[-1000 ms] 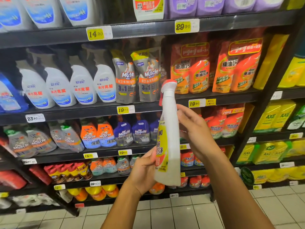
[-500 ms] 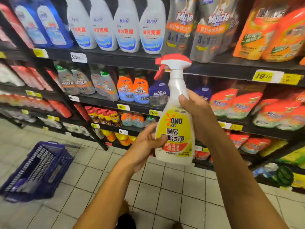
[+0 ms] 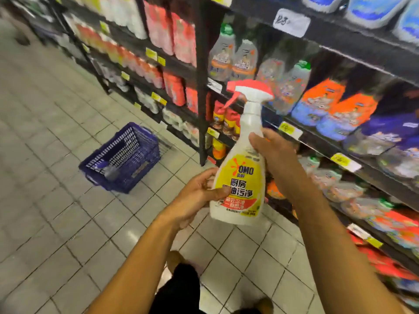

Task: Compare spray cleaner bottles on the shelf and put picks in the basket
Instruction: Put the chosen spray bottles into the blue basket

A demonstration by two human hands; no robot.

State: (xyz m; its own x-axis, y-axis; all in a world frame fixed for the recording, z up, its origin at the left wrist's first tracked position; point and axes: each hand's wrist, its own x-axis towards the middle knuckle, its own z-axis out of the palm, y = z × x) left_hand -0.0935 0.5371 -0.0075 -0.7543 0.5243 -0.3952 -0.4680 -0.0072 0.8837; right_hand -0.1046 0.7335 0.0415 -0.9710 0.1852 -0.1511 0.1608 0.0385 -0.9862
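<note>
White plastic forms the spray bottle (image 3: 240, 177), topped by a red trigger head and held upright in mid-air near the shelf (image 3: 340, 141) on the right. Its yellow label reads "OMO" above Chinese characters, with a red band below. The left hand (image 3: 195, 196) holds the lower body, its thumb pressed on the label and its fingers curled behind. The right hand (image 3: 272, 155) grips the bottle's shoulder, fingers wrapped round it. The blue basket (image 3: 122, 159) sits on the tiled floor (image 3: 56, 211), farther off to the left, well apart from the bottle. A white price tag (image 3: 291, 22) on the upper shelf edge seems to read "23"; the other products' labels are too blurred to read.
</note>
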